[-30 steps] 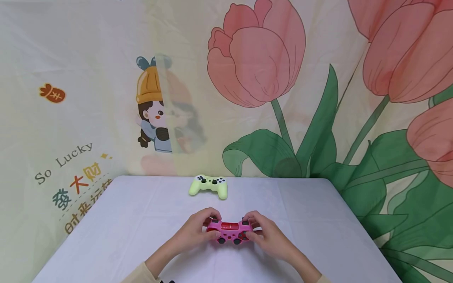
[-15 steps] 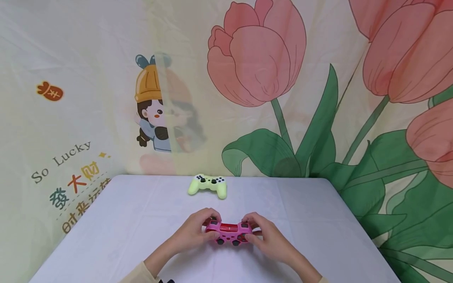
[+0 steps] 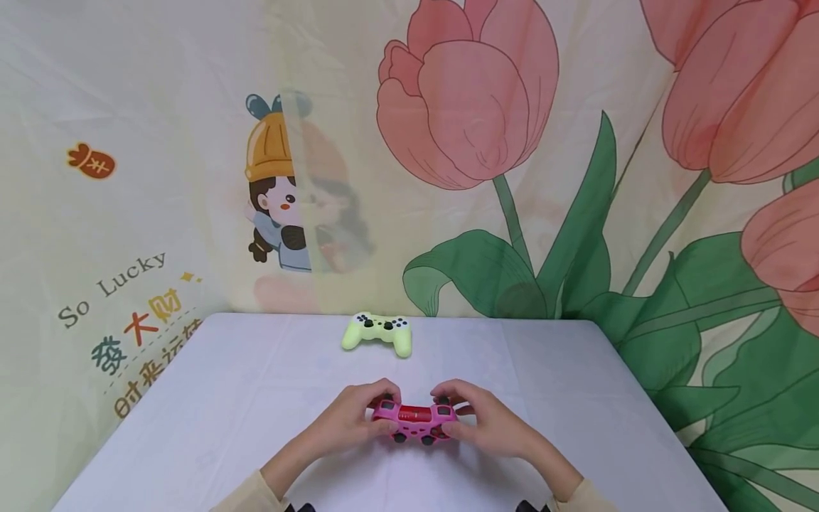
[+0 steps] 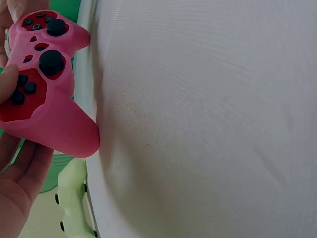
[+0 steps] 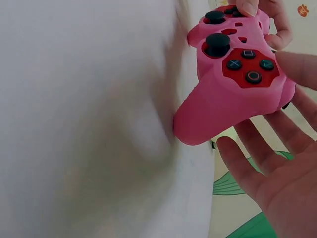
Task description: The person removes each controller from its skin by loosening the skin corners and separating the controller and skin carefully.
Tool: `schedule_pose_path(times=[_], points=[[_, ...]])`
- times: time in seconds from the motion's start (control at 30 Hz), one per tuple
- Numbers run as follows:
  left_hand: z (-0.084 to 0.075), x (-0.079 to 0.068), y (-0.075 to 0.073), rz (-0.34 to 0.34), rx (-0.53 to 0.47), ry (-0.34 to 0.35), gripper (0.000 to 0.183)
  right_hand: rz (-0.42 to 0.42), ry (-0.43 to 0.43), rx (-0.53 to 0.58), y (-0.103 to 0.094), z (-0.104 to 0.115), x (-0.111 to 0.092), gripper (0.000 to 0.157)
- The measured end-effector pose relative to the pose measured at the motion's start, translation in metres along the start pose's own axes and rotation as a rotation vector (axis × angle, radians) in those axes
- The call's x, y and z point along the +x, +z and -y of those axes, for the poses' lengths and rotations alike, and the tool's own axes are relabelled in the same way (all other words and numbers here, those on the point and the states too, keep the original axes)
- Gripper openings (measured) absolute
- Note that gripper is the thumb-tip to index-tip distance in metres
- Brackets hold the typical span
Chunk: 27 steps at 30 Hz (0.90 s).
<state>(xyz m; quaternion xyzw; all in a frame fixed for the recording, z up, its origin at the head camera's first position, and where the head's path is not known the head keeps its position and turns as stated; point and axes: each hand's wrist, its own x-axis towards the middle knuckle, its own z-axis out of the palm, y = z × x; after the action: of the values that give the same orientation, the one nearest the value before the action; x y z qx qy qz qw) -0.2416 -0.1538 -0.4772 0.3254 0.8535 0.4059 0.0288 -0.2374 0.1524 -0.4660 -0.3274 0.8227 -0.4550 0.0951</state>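
A pink game controller [image 3: 414,423] with red panels and black buttons stands tilted up, its handle ends down at the white cloth. My left hand [image 3: 350,418] grips one side, thumb on the front by the direction pad and fingers behind. At the other side, my right hand [image 3: 489,419] has its thumb [image 5: 297,67] at the edge beside the triangle button. Its other fingers [image 5: 255,148] reach behind the controller, spread apart, with the lower ones off the handle. Both thumbs and the sticks show in the wrist views.
A pale green game controller [image 3: 377,333] lies near the far edge of the white-covered table [image 3: 281,370]. Behind the table hangs a cloth backdrop [image 3: 358,43] printed with tulips, a cartoon child and lettering.
The right hand's fingers have straightened and shifted slightly left over the controller's top, and its wrist has turned a little. The left hand and both controllers stay nearly in place.
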Motion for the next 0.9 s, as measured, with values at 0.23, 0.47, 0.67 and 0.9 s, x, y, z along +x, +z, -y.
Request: schedule_pose_path(times=[0.23,0.47,0.67,0.9], points=[[0.001,-0.003,0.001,-0.014,0.043,0.017,0.034,0.114,-0.009,0.041,-0.004,-0.001,0.012,0.04],[-0.001,-0.004,0.001,-0.015,0.071,0.019,0.036,0.222,0.024,0.13,-0.006,-0.002,0.022,0.045],[-0.002,-0.005,0.001,-0.013,0.066,0.009,0.036,0.271,0.057,0.177,-0.006,-0.005,0.026,0.047],[-0.003,-0.004,0.001,-0.012,0.067,0.004,0.036,0.282,0.086,0.159,-0.009,-0.007,0.026,0.045]])
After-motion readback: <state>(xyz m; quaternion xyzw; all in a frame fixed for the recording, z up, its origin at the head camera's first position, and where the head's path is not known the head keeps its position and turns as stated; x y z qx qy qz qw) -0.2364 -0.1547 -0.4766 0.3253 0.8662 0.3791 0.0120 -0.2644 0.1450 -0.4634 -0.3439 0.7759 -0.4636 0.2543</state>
